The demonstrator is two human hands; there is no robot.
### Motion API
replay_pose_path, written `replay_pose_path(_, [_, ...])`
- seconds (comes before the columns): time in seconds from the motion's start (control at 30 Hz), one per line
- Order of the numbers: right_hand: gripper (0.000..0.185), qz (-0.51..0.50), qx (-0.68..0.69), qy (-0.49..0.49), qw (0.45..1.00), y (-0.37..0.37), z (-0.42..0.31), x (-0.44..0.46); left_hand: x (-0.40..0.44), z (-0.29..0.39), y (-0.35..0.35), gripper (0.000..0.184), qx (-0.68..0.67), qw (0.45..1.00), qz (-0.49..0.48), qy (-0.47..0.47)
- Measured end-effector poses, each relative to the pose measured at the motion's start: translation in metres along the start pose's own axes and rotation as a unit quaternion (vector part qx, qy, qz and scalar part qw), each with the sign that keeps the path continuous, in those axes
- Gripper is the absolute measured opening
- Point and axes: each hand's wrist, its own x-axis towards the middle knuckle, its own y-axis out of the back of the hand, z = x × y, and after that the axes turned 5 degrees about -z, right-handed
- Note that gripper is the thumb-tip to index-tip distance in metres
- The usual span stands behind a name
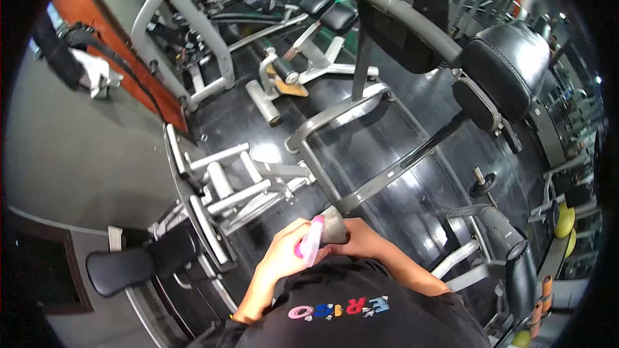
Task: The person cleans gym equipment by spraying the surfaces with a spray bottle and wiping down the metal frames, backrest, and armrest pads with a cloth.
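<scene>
In front of the black shirt, my two hands are close together at the lower middle of the head view. My left hand (287,245) is wrapped round a pink and clear bottle (311,243), which is tilted. Just to its right, my right hand (358,237) holds a greyish cloth (334,227), bunched up beside the bottle. The cloth hides part of the right fingers.
Ahead stands a grey-framed machine (380,183) with a black padded seat (506,67) at the right. White-framed equipment (238,183) is at the left, near a black bench pad (122,270). A grey wall (84,154) runs along the left.
</scene>
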Motion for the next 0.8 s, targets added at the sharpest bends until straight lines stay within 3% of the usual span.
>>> replay_pose_path(0.03, [0.05,-0.005,-0.003,0.049,0.999,0.005,0.023,-0.001,0.003,0.006,-0.012,0.036,0.007,1.0,-0.005,-0.003])
replay_pose_path(0.13, [0.049,-0.045,0.012,0.015,0.999,0.017,0.063,-0.014,0.011,0.023,-0.041,0.037,0.008,1.0,0.007,0.029])
replay_pose_path(0.23, [0.045,-0.07,0.028,0.06,0.995,0.024,0.087,-0.019,0.015,0.029,-0.066,0.036,-0.003,0.998,-0.041,0.039])
replay_pose_path(0.33, [0.04,-0.099,0.034,0.096,0.99,0.036,0.09,-0.025,0.008,0.027,-0.088,0.035,-0.054,0.996,0.028,0.063])
replay_pose_path(0.47, [0.035,-0.148,0.058,0.02,0.987,0.05,0.085,-0.032,-0.01,0.028,-0.104,0.037,-0.062,0.987,0.121,0.086])
replay_pose_path(0.6, [0.035,-0.093,0.102,0.044,0.989,0.055,0.098,-0.037,-0.018,0.036,-0.113,0.043,-0.036,0.971,0.202,0.121])
replay_pose_path(0.63, [0.035,-0.1,0.1,0.046,0.989,0.058,0.095,-0.038,-0.02,0.041,-0.11,0.045,-0.032,0.968,0.183,0.166])
replay_pose_path(0.67, [0.035,-0.101,0.102,0.049,0.988,0.06,0.093,-0.04,-0.023,0.028,-0.114,0.045,-0.011,0.974,0.193,0.12])
replay_pose_path(0.73, [0.034,-0.029,0.114,0.086,0.989,0.057,0.096,-0.046,-0.024,0.024,-0.116,0.042,-0.086,0.967,0.151,0.185])
replay_pose_path(0.8, [0.033,0.013,0.09,0.118,0.989,0.056,0.097,-0.059,-0.015,0.02,-0.111,0.04,-0.081,0.98,0.081,0.165])
